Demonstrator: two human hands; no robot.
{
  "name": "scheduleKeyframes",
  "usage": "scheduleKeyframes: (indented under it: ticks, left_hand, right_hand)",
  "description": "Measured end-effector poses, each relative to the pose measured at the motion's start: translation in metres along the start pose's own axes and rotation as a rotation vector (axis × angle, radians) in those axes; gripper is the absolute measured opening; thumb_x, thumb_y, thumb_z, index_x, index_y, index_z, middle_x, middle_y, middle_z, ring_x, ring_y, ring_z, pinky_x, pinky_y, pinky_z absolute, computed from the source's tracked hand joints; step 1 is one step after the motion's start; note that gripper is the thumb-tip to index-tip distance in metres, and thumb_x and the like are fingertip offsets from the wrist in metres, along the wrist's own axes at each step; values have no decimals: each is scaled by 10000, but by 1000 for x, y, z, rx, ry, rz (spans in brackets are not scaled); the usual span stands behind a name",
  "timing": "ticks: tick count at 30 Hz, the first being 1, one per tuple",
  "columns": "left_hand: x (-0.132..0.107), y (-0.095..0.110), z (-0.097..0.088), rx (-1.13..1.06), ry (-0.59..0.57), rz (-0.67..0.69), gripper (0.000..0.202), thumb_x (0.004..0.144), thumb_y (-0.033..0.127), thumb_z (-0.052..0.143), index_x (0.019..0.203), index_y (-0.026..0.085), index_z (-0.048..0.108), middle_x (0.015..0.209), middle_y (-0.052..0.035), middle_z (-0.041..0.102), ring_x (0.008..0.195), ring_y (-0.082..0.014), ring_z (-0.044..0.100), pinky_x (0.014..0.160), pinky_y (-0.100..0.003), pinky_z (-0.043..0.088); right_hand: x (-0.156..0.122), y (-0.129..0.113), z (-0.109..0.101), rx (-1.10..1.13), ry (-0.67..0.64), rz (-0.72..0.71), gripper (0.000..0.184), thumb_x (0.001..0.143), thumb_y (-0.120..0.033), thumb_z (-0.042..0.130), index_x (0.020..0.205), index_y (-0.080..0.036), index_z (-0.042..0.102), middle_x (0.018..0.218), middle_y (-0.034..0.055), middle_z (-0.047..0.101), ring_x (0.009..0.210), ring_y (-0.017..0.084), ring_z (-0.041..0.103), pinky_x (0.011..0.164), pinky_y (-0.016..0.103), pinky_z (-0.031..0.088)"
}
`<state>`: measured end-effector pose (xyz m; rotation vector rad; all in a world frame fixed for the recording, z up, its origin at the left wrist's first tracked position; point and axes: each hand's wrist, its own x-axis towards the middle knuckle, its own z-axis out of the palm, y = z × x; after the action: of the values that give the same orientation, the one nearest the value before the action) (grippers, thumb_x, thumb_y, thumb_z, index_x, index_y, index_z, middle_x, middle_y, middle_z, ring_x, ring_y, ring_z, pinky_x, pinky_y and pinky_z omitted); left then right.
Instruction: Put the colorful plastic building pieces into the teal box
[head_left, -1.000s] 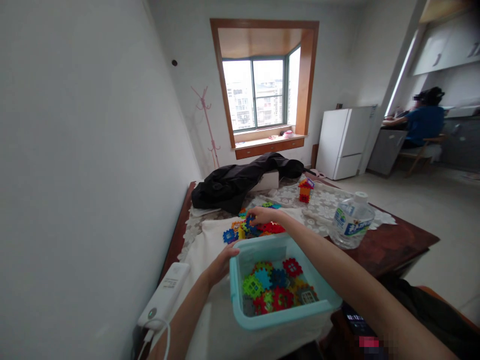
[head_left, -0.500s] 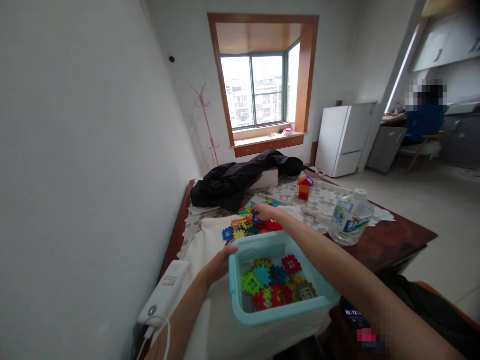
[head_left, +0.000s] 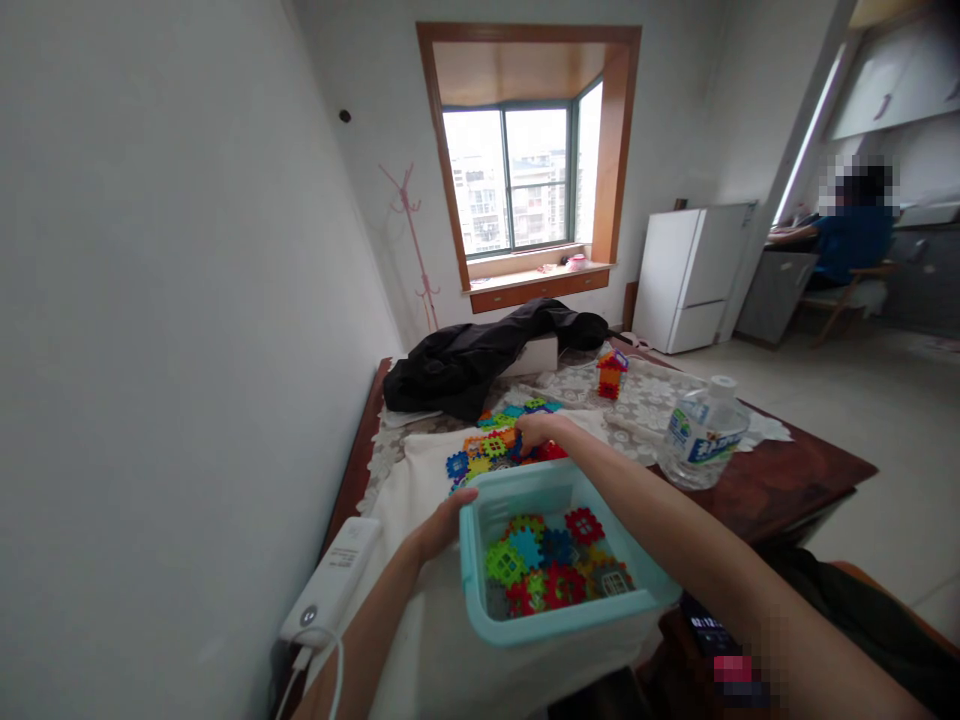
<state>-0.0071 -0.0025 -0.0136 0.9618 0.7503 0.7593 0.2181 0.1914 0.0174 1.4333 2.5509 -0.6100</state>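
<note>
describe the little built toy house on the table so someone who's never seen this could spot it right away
Start at the bay window, then drop to the black jacket heaped at the table's far end. Just right of it, on the lace cloth, stands the toy house: the only assembled, upright block piece, apart from the flat loose pile.

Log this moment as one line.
left hand: on bin rim | right hand: on tile pile | bin: part-filled with tiles | bottle: upright

Soft daylight from the window (head_left: 525, 180); edges wide-angle stretched.
</note>
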Motion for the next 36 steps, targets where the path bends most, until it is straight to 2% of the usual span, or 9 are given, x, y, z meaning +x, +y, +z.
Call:
scheduleKeyframes:
  ticks: [6,14,17,20,23,26,30,33,36]
  left_hand:
    - [0,1,1,6,20,-20,775,799,628,751,1372,109,706,1195,-160,823,1244,-402,716,1178,-494,446]
    - [0,-2,-5,-24,-14,-37,793,824,605,738,1437,110,655,1226,-167,812,1265,-404,703,1182,-501,438]
    - [0,-2,-6,-42,-41,-35,800,823,589,743,1449,101,645,1208,-170,817,1242,-408,715,1174,-506,442]
    - [0,-3,-6,-68,-51,-26,805,821,570,755,1457,91,637,1195,-175,820,1224,-411,725,1165,-505,450]
    - [0,-4,-6,-109,-30,-18,790,827,522,762,1472,88,624,1189,-174,822,1201,-403,739,1158,-496,460]
    - [1,-4,-5,-127,-7,-36,782,827,503,764,1473,85,622,1190,-169,823,1181,-395,750,1155,-489,467]
    - [0,-2,-3,-125,0,-48,782,838,500,755,1475,69,615,1184,-175,824,1184,-395,748,1148,-480,475]
    - [-1,0,0,-112,15,-38,775,840,502,753,1470,69,620,1189,-174,823,1189,-395,746,1145,-474,479]
    - [-1,1,2,-90,30,-49,777,832,527,752,1448,66,640,1202,-180,818,1189,-400,745,1154,-480,472]
  right_hand:
    - [-5,-1,-5,82,-19,-51,340,607,-236,898,935,-184,830,753,9,773,607,166,675,600,232,509]
    - [-17,-8,-14,248,206,-141,411,798,-129,739,1208,-158,744,1164,102,765,917,206,710,714,225,523]
    - [-27,-17,-21,578,230,-281,389,871,-177,695,1260,-183,696,1191,77,739,902,168,693,735,217,539]
    - [-44,-26,-31,1088,63,-517,392,836,-316,798,1192,-185,700,1088,54,735,852,151,678,771,237,556]
    - [-56,-31,-37,1237,-206,-718,528,789,-561,840,1110,-155,732,1020,80,736,860,183,691,819,299,575]
    - [-52,-33,-34,1051,-151,-724,606,907,-702,660,1081,-129,756,941,101,746,869,216,713,833,338,578]
    - [-32,-33,-17,405,198,-418,418,922,-436,730,1198,-125,772,1107,146,790,1035,287,733,937,366,562]
    - [-21,-35,-5,106,152,-332,703,799,-312,848,1461,-183,650,1505,163,633,1373,341,603,1132,390,485]
    - [-17,-39,2,-27,24,-292,889,736,-299,893,1558,-239,559,1649,140,483,1496,352,491,1190,393,448]
